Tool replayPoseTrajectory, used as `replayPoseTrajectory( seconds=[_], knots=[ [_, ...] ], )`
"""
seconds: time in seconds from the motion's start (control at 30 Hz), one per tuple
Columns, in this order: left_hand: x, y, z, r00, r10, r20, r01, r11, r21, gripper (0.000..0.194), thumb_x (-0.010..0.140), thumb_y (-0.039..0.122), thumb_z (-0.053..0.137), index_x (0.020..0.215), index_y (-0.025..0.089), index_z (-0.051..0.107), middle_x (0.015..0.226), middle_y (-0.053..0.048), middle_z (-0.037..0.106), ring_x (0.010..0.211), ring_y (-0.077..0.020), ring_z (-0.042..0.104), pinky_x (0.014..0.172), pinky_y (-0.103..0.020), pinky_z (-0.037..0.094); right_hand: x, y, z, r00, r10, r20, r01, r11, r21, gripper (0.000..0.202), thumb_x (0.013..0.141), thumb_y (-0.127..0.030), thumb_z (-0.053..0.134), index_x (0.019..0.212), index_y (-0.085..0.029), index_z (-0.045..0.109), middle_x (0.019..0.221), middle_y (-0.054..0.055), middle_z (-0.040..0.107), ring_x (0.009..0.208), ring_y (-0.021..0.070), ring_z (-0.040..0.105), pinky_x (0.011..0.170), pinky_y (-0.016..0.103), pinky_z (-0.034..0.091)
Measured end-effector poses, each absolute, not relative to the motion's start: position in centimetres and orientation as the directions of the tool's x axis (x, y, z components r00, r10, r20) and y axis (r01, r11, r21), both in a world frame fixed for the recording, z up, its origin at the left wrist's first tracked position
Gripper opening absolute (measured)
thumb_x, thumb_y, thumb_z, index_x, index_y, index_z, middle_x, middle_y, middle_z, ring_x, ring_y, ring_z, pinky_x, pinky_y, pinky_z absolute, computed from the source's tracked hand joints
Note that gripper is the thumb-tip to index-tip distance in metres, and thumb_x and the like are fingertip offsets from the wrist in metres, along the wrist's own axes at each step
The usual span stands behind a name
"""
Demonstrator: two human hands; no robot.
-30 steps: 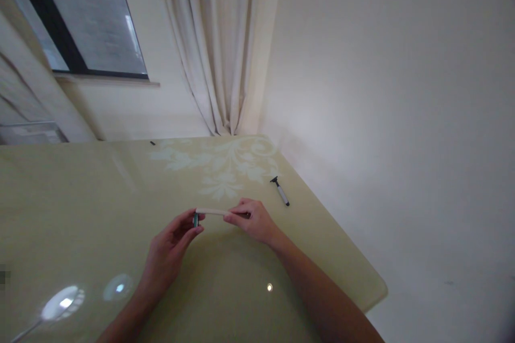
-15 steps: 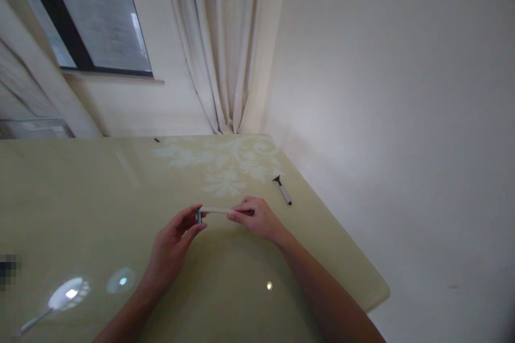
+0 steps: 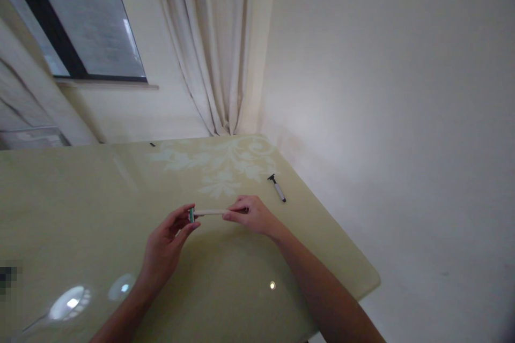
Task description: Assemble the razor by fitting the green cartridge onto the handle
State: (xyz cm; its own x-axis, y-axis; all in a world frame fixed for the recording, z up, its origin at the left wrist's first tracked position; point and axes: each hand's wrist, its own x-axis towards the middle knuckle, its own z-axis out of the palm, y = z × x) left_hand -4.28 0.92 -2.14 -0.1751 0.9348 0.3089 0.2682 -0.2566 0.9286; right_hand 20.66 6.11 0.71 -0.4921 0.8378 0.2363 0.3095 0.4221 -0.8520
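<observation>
A razor with a pale, slim handle [image 3: 211,212] and a green-edged head [image 3: 191,215] lies level between my two hands, above the table. My left hand [image 3: 167,238] is closed around the head, thumb below and fingers above. The far end of the handle is pinched by my right hand [image 3: 251,214], whose fingers hide that end. Beyond my right hand, a second razor [image 3: 278,190] with a grey handle and black head rests on the table.
The pale green glossy table [image 3: 225,284] has a white leaf pattern and light reflections. A small dark piece [image 3: 152,144] lies near its back edge. A white wall [image 3: 382,91] runs along the right side; a curtain [image 3: 217,37] hangs behind.
The view has shifted slightly, so hands and table sit a little further left in the picture. Both hands keep their hold on the pale razor.
</observation>
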Motion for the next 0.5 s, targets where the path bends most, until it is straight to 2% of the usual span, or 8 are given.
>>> replayPoseTrajectory(
  seconds=[0.1, 0.2, 0.33, 0.5],
  knots=[
    [-4.4, 1.1, -1.9, -0.190, 0.922, 0.337, 0.293, -0.274, 0.916, 0.056, 0.077, 0.056, 0.080, 0.119, 0.021, 0.073, 0.095, -0.005, 0.079, 0.087, -0.0231, 0.077, 0.084, -0.037, 0.065, 20.7, 6.4, 0.8, -0.524, 0.819, 0.235, 0.293, 0.432, -0.853, 0.019, 0.088, -0.038, 0.082, 0.093, -0.020, 0.086, 0.070, -0.002, 0.058, 0.064, 0.0106, 0.052, 0.060, 0.023, 0.036],
    [-4.4, 1.1, -1.7, -0.188, 0.913, 0.363, 0.295, -0.300, 0.907, 0.055, 0.077, 0.055, 0.080, 0.120, 0.021, 0.072, 0.093, -0.004, 0.079, 0.084, -0.0221, 0.076, 0.082, -0.036, 0.064, 20.6, 6.6, 0.9, -0.483, 0.841, 0.245, 0.317, 0.429, -0.846, 0.021, 0.088, -0.040, 0.081, 0.088, -0.019, 0.086, 0.069, -0.002, 0.057, 0.064, 0.0110, 0.052, 0.061, 0.023, 0.036],
    [-3.8, 0.9, -1.4, -0.157, 0.903, 0.401, 0.361, -0.325, 0.874, 0.052, 0.078, 0.053, 0.080, 0.118, 0.022, 0.073, 0.092, -0.004, 0.079, 0.082, -0.0222, 0.075, 0.080, -0.036, 0.062, 20.1, 6.8, 1.0, -0.554, 0.784, 0.279, 0.241, 0.472, -0.848, 0.022, 0.088, -0.041, 0.081, 0.090, -0.020, 0.086, 0.069, -0.002, 0.059, 0.067, 0.0119, 0.054, 0.061, 0.023, 0.037],
    [-2.8, 1.1, -1.5, -0.150, 0.901, 0.406, 0.333, -0.340, 0.879, 0.047, 0.078, 0.050, 0.079, 0.115, 0.021, 0.073, 0.085, -0.003, 0.077, 0.077, -0.0209, 0.074, 0.078, -0.035, 0.062, 19.9, 7.4, 1.2, -0.474, 0.833, 0.285, 0.303, 0.458, -0.836, 0.024, 0.087, -0.042, 0.082, 0.086, -0.018, 0.085, 0.065, -0.002, 0.058, 0.063, 0.0112, 0.051, 0.060, 0.023, 0.035]
  ],
)
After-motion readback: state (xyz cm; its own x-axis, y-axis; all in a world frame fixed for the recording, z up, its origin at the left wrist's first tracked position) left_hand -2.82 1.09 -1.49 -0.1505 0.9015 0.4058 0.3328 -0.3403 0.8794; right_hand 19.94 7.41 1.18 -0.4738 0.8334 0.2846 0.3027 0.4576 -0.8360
